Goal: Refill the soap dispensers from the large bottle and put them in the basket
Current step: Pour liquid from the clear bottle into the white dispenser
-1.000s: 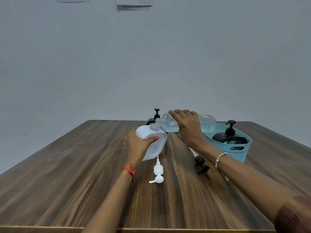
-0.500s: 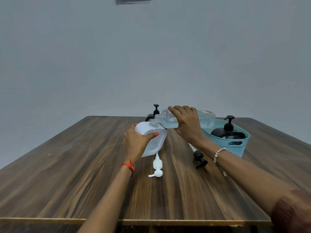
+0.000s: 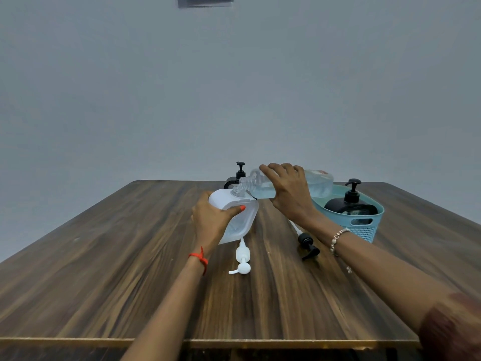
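Soap dispenser point(image 3: 234, 217), white and translucent, tilted near the table's point(image 3: 104, 256) middle; the left hand point(image 3: 212, 220) grips its shoulder, thumb across the front. Large bottle point(image 3: 291, 183), clear and roughly half full, lies nearly level, its threaded neck meeting the dispenser's mouth; the right hand point(image 3: 289, 194) wraps its body. Likely light, thin-walled and slippery if wet: hold at the waist, without squeezing. White pump point(image 3: 242, 259) and black pump point(image 3: 307, 244) lie unscrewed on the table. A black dispenser point(image 3: 350, 207) stands in the basket point(image 3: 364, 227); another black dispenser point(image 3: 235, 178) stands behind.
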Tool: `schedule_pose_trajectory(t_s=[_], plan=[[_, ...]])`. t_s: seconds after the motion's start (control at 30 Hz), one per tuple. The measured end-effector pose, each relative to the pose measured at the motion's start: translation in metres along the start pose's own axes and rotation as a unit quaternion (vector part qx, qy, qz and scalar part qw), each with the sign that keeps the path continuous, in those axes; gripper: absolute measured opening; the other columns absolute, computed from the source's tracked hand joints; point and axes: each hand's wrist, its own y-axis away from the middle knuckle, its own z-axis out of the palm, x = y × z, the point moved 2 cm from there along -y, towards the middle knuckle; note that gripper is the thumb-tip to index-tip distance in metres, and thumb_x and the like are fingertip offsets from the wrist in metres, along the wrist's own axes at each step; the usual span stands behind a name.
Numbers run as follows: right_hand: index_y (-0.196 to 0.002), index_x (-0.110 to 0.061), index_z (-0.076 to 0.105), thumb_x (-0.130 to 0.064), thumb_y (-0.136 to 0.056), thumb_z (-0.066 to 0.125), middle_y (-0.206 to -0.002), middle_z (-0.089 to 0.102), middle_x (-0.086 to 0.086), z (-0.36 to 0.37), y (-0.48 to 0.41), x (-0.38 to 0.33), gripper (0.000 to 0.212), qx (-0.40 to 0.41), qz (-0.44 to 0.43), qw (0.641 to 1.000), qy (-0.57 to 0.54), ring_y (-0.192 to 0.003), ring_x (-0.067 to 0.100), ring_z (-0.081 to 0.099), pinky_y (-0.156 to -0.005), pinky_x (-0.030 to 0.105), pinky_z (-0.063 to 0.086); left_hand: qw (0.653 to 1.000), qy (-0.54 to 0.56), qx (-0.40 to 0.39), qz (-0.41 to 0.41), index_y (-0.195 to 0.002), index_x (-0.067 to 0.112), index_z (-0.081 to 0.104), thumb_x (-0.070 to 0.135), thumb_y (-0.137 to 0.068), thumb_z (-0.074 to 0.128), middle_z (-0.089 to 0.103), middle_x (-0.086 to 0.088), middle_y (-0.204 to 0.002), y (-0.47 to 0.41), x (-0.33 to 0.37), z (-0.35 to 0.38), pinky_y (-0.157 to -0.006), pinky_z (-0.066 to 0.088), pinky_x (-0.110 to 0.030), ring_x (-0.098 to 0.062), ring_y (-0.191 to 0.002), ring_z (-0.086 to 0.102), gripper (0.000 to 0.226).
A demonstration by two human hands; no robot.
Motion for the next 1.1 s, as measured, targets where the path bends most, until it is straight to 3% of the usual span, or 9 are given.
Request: schedule_pose_trajectory(t_s=[0.2,0.63,1.1], plan=[[-0.11,-0.012,0.058,0.009,-0.046,0.075,-0.098,0.068,0.012,-0.0006,0.0005,-0.0008,0.07,0.001,0.001,1.0,0.002,-0.08,0.033,0.063,-0.074,0.042,0.048,1.0,0.004,0.002,-0.003,-0.108,0.014,0.059,0.035,-0.055,0.087,0.061,0.003,-0.095,0.001,0.0001,-0.0001,-0.083,0.054,-0.043,-0.021,-0.09,0.06,0.063],[-0.113,-0.017,0.048,0.007,-0.045,0.076,-0.099,0.068,0.011,-0.0012,-0.0003,-0.002,0.077,0.0,-0.004,1.0,0.001,-0.08,0.032,0.064,-0.074,0.041,0.048,1.0,0.005,0.006,-0.012,-0.107,0.015,0.061,0.039,-0.052,0.087,0.067,-0.002,-0.1,0.0012,-0.0011,-0.0022,-0.082,0.054,-0.044,-0.021,-0.09,0.063,0.066],[-0.11,-0.012,0.059,0.008,-0.046,0.075,-0.098,0.068,0.011,-0.0011,-0.0004,-0.0041,0.07,-0.004,-0.002,1.0,0.005,-0.08,0.033,0.063,-0.073,0.042,0.048,1.0,0.009,0.008,-0.015,-0.108,0.014,0.06,0.036,-0.054,0.087,0.067,-0.003,-0.102,0.0039,-0.0016,-0.0049,-0.081,0.054,-0.041,-0.021,-0.091,0.062,0.065]])
